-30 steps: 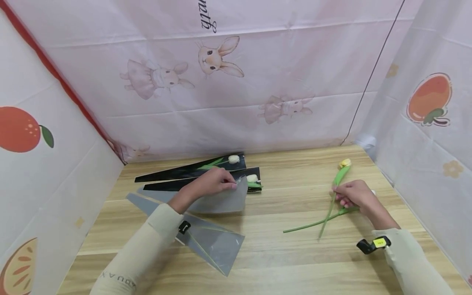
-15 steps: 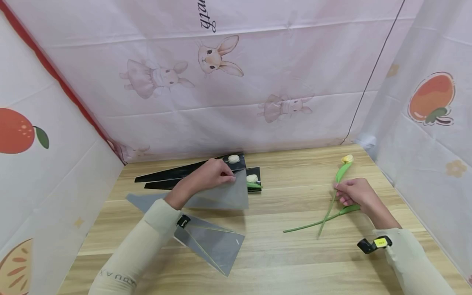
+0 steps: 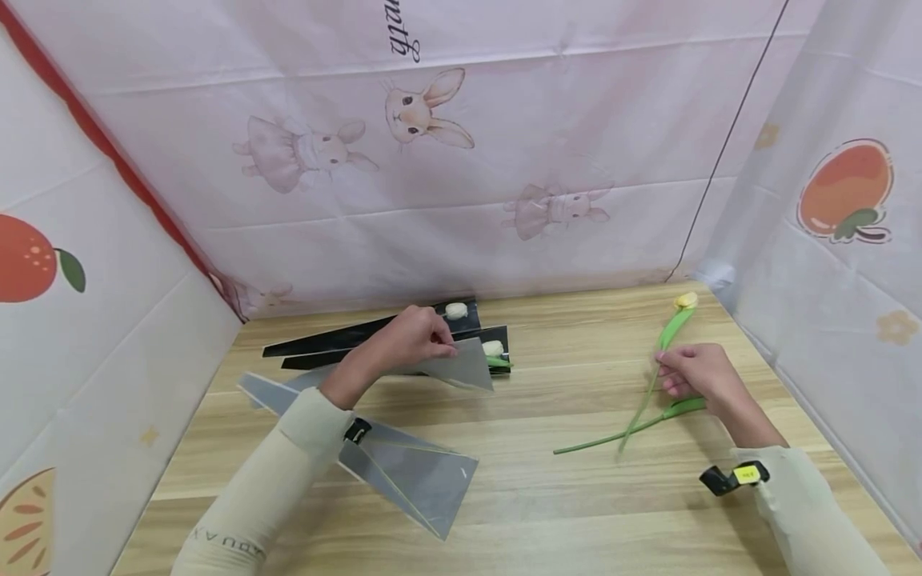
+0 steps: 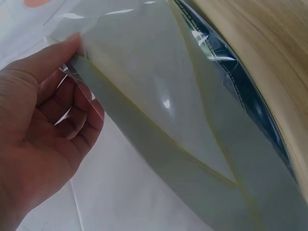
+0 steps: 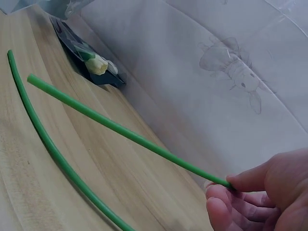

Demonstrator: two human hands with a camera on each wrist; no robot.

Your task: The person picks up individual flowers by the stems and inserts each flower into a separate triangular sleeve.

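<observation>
My left hand [image 3: 414, 336] pinches the edge of a grey, clear-fronted flower sleeve [image 3: 464, 366], lifted partly off the table. In the left wrist view, thumb and fingers grip that sleeve [image 4: 154, 96] by its edge, and yellow lines run along it. On the right, a yellow tulip [image 3: 675, 326] is pinched by its stem in my right hand [image 3: 699, 372], flower end pointing away. Its green stem [image 5: 120, 129] slants above the table in the right wrist view. A second green stem [image 3: 591, 445] lies below it, its flower end hidden behind the right hand.
Another grey sleeve [image 3: 425, 472] lies nearer on the wooden table [image 3: 562, 512]. Two black sleeves with white tulips [image 3: 457, 311] lie at the back, the nearer one partly covered by the lifted sleeve. Printed cloth walls [image 3: 461, 200] enclose the table's back and sides.
The sleeve in my left hand has tilted up, and that hand has shifted slightly back and left. My right hand has moved the yellow tulip a little away and to the right.
</observation>
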